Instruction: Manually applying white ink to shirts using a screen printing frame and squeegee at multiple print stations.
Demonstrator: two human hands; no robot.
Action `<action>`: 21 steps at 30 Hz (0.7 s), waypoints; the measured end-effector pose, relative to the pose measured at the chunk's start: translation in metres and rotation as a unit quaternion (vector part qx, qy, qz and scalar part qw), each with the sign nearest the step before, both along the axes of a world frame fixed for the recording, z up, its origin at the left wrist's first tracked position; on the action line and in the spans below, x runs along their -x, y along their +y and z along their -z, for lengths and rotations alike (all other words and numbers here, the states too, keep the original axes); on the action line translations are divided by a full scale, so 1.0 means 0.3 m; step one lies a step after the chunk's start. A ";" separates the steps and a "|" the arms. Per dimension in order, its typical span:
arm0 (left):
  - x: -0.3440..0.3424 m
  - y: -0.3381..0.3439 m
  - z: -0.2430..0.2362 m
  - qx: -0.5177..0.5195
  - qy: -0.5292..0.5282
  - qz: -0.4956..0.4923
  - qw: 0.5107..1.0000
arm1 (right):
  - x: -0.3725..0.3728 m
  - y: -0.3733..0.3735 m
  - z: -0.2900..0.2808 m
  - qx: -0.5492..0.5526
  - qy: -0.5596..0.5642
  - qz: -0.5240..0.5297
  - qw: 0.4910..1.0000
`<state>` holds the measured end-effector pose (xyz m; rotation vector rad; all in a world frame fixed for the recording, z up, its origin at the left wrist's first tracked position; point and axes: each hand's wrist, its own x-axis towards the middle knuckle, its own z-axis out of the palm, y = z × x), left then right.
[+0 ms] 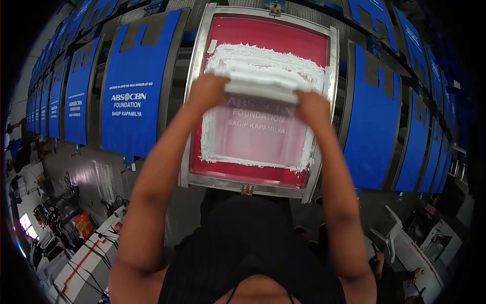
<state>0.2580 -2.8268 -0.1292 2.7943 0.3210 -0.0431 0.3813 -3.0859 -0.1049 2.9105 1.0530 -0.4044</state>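
Note:
A squeegee [260, 92] spans the printing screen, blurred by motion. My left hand [208, 91] is wrapped round its left end and my right hand [311, 107] round its right end. The screen has a silver metal frame [217, 183] and red mesh [268, 29]. Thick white ink [243, 51] is heaped beyond the squeegee and along the sides of the mesh. Nearer me, the mesh is thinly smeared with white, and pale lettering shows through it. The squeegee's blade edge cannot be made out.
Printed blue fabric pieces lie on boards to the left [134, 66], while plain blue ones [372, 121] flank the screen's right. Metal clips [247, 189] sit at the frame's near and far edges. A white chair [390, 235] and another person's hand [417, 275] are at lower right.

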 end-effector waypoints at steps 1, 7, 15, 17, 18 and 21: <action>-0.100 0.038 -0.032 -0.016 0.007 0.017 1.000 | -0.094 0.040 -0.021 -0.011 -0.011 -0.013 1.000; 0.001 0.030 -0.113 -0.023 0.058 0.065 0.996 | 0.013 -0.011 -0.120 0.002 0.040 -0.008 0.999; 0.555 -0.270 0.013 0.068 -0.095 0.095 0.989 | 0.531 -0.302 0.015 -0.159 0.047 -0.023 0.986; 0.411 -0.166 0.082 0.041 -0.106 0.080 0.990 | 0.385 -0.218 0.040 -0.120 0.029 -0.014 0.992; 0.269 -0.134 0.029 0.048 -0.033 0.046 0.997 | 0.265 -0.163 0.030 -0.082 0.027 -0.002 0.996; -0.041 0.000 -0.018 -0.004 -0.018 0.021 1.000 | -0.029 -0.009 -0.012 -0.027 -0.010 -0.017 0.999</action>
